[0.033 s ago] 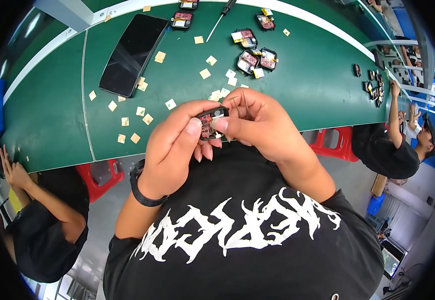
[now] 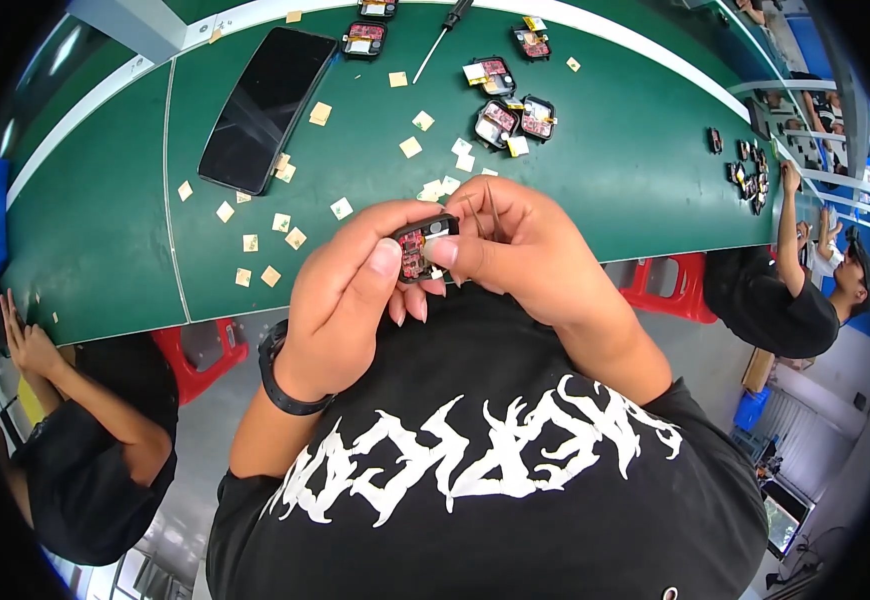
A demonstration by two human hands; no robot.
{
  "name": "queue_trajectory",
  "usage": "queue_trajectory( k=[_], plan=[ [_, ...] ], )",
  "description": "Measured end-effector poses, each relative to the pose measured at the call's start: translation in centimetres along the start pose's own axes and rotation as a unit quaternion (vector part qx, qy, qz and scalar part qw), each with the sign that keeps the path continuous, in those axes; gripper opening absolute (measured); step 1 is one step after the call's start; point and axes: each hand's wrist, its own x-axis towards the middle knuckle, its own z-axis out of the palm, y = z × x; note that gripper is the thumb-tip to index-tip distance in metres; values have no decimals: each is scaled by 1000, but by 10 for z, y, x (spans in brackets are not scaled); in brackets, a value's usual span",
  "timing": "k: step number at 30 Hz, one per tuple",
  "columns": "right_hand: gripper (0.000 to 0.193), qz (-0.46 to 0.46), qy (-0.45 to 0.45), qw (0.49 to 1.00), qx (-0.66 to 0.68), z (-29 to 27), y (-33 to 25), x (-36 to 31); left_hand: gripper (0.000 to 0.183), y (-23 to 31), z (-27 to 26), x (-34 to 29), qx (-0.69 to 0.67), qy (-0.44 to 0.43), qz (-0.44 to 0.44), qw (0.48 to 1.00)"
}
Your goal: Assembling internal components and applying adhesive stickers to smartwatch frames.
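The left hand (image 2: 350, 290) is clamped on a small black part with a red circuit board (image 2: 423, 245), thumb pressed on its near face and fingers curled behind it. It holds the part in the air just in front of the chest, off the near edge of the green bench (image 2: 605, 190) and not resting on it. The right hand (image 2: 520, 245) is closed against the part's right end, its thumb and forefinger pinched together on a thin metal tool, perhaps tweezers (image 2: 492, 210), whose tip is hidden at the board. Set against the earlier picture, nothing has shifted: both hands keep the same grip, the part sits at the same spot between them, and the bench looks undisturbed, so the work on the board is mid-hold rather than at a pick-up or put-down. A dark band (image 2: 290, 385) circles the left wrist. Beyond the hands, small tan squares (image 2: 285, 240) lie scattered along the near half of the bench. A dark phone (image 2: 267, 108) lies face up toward the far left, and a screwdriver (image 2: 442, 35) lies at the far edge. A cluster of similar black-and-red parts (image 2: 515, 115) sits behind the hands, and tiny dark pieces (image 2: 750, 175) lie near the right end. Red stools (image 2: 670, 285) stand under the near edge, and other people (image 2: 85, 450) sit on either side.
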Motion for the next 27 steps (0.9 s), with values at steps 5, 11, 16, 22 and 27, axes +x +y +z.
queue_trajectory(
  k=[5,11,16,22,27],
  plan=[
    [17,-54,-19,998,-38,6,-2,-5,46,3,-1,-5,29,-9,36,999],
    [23,-138,223,871,-415,-22,4,3,34,3,-19,-17,17,127,1,992],
    [29,-271,295,649,-647,-56,18,17,32,4,-121,-51,188,423,44,885],
    [30,-273,263,601,-704,-60,12,27,33,17,-228,-95,363,516,-28,775],
    [24,-298,171,541,-767,-64,5,35,47,19,-237,-89,601,470,-104,638]
  ],
)
